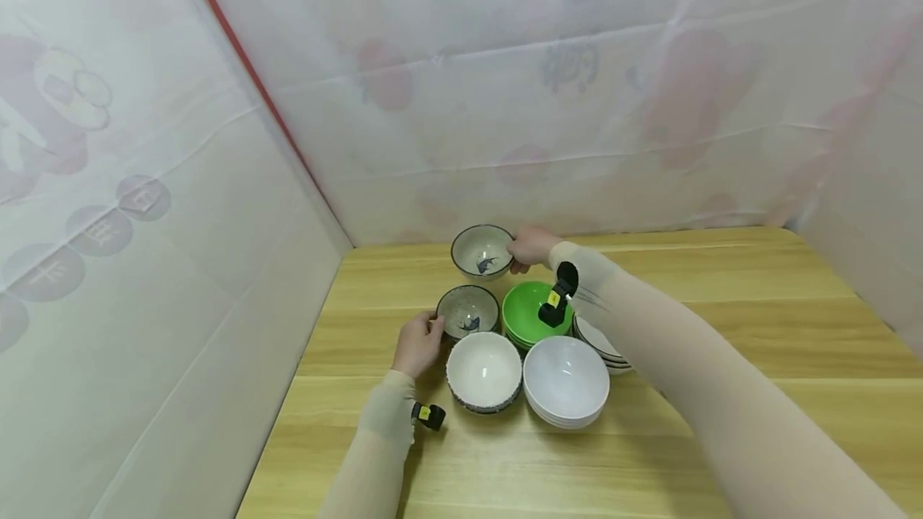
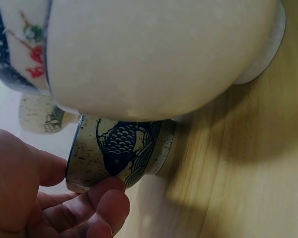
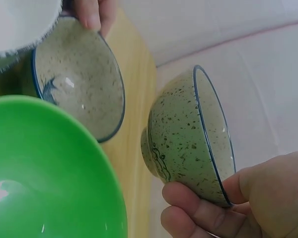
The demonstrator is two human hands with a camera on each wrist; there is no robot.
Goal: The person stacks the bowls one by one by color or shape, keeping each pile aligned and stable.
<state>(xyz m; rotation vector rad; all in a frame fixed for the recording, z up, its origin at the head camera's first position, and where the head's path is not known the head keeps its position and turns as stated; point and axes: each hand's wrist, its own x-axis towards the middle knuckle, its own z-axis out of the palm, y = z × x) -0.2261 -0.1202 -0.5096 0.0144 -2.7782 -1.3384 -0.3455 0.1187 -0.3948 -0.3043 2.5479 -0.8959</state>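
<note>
My right hand (image 1: 532,247) grips the rim of a speckled bowl (image 1: 479,247) with a dark rim and a blue fish drawing inside, at the back of the table. In the right wrist view, thumb and fingers pinch that bowl's wall (image 3: 181,131), and it seems raised off the table. Nearer, my left hand (image 1: 418,344) holds the left edge of a similar speckled bowl (image 1: 461,307). The left wrist view shows the thumb at its rim and fingers under its side, where a dark blue fish (image 2: 120,148) is drawn.
White bowls with a patterned outside (image 1: 483,367) stand stacked in front of the left hand's bowl. Beside them are stacked plain white bowls (image 1: 566,379), green bowls (image 1: 526,315) and dark-rimmed bowls (image 1: 602,339). A white printed sheet (image 1: 461,126) hangs behind the wooden table (image 1: 757,311).
</note>
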